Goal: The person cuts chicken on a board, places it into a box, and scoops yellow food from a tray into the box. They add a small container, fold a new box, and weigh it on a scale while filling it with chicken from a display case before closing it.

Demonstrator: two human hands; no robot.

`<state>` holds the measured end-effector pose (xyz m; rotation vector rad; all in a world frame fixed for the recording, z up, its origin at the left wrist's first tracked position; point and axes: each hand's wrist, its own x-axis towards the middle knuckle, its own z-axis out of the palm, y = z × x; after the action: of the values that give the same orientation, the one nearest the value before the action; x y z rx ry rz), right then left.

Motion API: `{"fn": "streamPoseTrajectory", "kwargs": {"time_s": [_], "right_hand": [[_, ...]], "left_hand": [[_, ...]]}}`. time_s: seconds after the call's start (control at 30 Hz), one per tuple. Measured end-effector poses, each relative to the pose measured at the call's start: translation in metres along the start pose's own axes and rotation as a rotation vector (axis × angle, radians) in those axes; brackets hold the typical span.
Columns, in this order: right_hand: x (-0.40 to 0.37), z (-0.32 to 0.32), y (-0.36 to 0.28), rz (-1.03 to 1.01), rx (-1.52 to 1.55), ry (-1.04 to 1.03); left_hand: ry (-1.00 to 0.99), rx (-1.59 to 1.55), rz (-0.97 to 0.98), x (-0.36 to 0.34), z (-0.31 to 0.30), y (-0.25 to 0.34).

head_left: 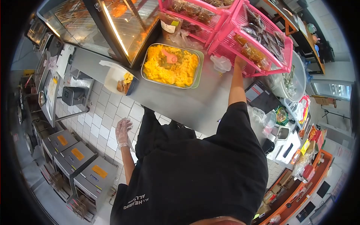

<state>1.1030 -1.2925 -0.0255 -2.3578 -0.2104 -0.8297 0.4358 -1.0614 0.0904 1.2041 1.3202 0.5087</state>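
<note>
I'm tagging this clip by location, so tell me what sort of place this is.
Probably a takeaway food stall or shop kitchen: a metal tray of yellow food on the steel counter, a lit glass warming case, and pink baskets of bagged snacks.

Metal tray [201, 69] of yellow food: one, at 12 o'clock.
Pink scoop [170, 58]: one (lying in that food).
Pink baskets: two, namely the left pink basket [219, 15] at 12 o'clock and the right pink basket [262, 70] at 1 o'clock.
Glass display case [108, 26]: one, at 11 o'clock.
Grey cabinets [78, 153] with orange labels: three, at 8 o'clock.
Hands: two, a gloved left hand [123, 133] and a bare right hand [238, 62].
</note>
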Motion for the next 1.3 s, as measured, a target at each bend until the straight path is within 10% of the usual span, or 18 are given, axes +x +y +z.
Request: {"fn": "streamPoseTrajectory", "kwargs": {"time_s": [0.4,0.73,0.97,1.07,1.3], "right_hand": [[-0.07,-0.131,-0.021,0.72,1.431,0.021],[-0.135,-0.236,-0.14,0.945,2.083,-0.214],[-0.261,-0.231,-0.263,0.794,1.356,-1.003],[-0.303,-0.217,-0.338,0.343,1.082,-1.057],[-0.33,-0.162,-0.459,0.409,0.958,-0.849]], "left_hand": [[-0.043,0.072,-0.045,0.028,-0.015,0.002],[-0.311,0.102,0.055,0.068,-0.018,0.007],[-0.374,0.169,0.137,0.121,-0.056,0.032],[-0.395,0.131,0.066,0.157,-0.085,0.037],[-0.431,0.071,0.156,0.224,-0.129,0.065]]}}
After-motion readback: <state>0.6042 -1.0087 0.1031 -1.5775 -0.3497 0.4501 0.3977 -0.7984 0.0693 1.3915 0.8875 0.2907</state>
